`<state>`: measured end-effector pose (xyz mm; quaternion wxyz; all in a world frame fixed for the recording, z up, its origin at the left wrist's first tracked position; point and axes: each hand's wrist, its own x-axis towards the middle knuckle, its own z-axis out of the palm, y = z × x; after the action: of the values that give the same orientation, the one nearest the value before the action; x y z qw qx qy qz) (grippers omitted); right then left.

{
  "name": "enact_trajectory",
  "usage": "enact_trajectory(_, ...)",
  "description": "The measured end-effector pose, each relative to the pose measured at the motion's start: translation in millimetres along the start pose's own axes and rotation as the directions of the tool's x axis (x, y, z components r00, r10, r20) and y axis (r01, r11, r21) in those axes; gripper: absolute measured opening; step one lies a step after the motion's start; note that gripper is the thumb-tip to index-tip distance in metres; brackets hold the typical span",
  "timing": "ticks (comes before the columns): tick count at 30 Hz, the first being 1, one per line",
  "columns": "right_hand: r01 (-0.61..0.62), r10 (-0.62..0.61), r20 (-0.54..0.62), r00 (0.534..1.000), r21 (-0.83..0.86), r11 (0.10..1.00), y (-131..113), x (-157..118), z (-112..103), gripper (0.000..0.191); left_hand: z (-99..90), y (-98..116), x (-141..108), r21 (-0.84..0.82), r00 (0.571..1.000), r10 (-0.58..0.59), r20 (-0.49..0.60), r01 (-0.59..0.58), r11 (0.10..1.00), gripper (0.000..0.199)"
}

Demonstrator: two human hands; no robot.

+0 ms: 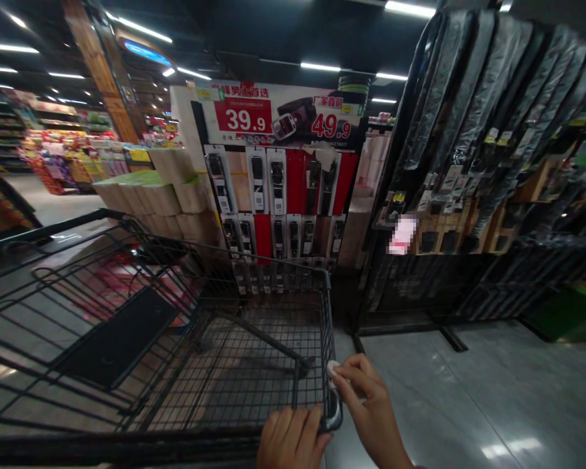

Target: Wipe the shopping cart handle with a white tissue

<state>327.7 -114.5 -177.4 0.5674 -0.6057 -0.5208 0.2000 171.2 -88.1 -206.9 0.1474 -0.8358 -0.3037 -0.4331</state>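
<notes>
Below the middle of the view, my left hand [292,438] wraps its fingers over the rim of a black wire shopping cart [215,430], close to the corner. To its right, my right hand [368,397] pinches a small white wad [333,370] between thumb and fingers. That wad rests against the cart's end rim, just above the rounded corner. Inside the cart, the wire floor shows, and a black flap [120,335] lies at the left. What the wad is made of cannot be made out.
Behind the cart stands a rack of packaged belts [277,179] under a price sign [283,120]. Plastic-wrapped belts hang on a dark rack [449,130] at right, its foot [453,339] reaching onto the floor. Stacked paper packs [151,192] and a pink package [112,280] are at left.
</notes>
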Motion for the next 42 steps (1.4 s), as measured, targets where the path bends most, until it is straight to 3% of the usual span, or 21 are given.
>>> enact_trajectory(5,0.006,-0.004,-0.091,0.996,0.023,1.000,1,17,5,0.019,-1.8,-2,4,-0.002,0.999,0.029,0.019,-0.029,1.000,0.028)
enact_trajectory(9,0.028,-0.032,-0.089,0.996,-0.047,0.999,-6,17,4,0.018,-3.1,-2,3,-0.014,0.999,0.033,0.028,-0.033,0.999,0.029)
enact_trajectory(14,0.047,-0.050,-0.047,0.998,-0.059,0.997,-10,-11,0,0.018,-7.0,-1,6,-0.026,0.998,0.036,0.052,-0.035,0.999,0.026)
enact_trajectory(23,0.106,-0.105,-0.082,0.991,0.007,0.994,6,-61,2,0.013,-12.5,-3,11,0.009,0.995,0.066,0.071,-0.067,0.998,0.030)
enact_trajectory(29,-0.053,0.070,-0.143,0.987,0.123,0.991,4,-54,7,0.009,-10.6,-1,9,-0.017,0.997,0.036,0.063,-0.035,0.999,0.029)
enact_trajectory(31,-0.127,0.177,-0.250,0.952,0.206,0.970,9,-48,13,0.012,-10.2,-1,10,-0.033,0.998,0.027,0.055,-0.025,0.999,0.028)
enact_trajectory(33,-0.193,0.297,-0.357,0.886,0.300,0.934,16,-44,21,0.018,-9.6,-1,11,-0.047,0.998,0.032,0.047,-0.030,0.998,0.028)
enact_trajectory(35,-0.255,0.396,-0.371,0.840,0.375,0.891,22,-41,26,0.025,-9.0,-2,12,-0.050,0.999,0.037,0.036,-0.035,0.998,0.028)
enact_trajectory(38,-0.304,0.447,-0.297,0.844,0.422,0.854,25,-38,28,0.029,-8.6,-3,12,-0.048,0.999,0.043,0.022,-0.042,0.998,0.027)
enact_trajectory(42,-0.284,0.401,-0.289,0.869,0.372,0.884,23,-39,30,0.027,-10.3,-4,12,-0.049,0.997,0.042,0.060,-0.040,0.998,0.026)
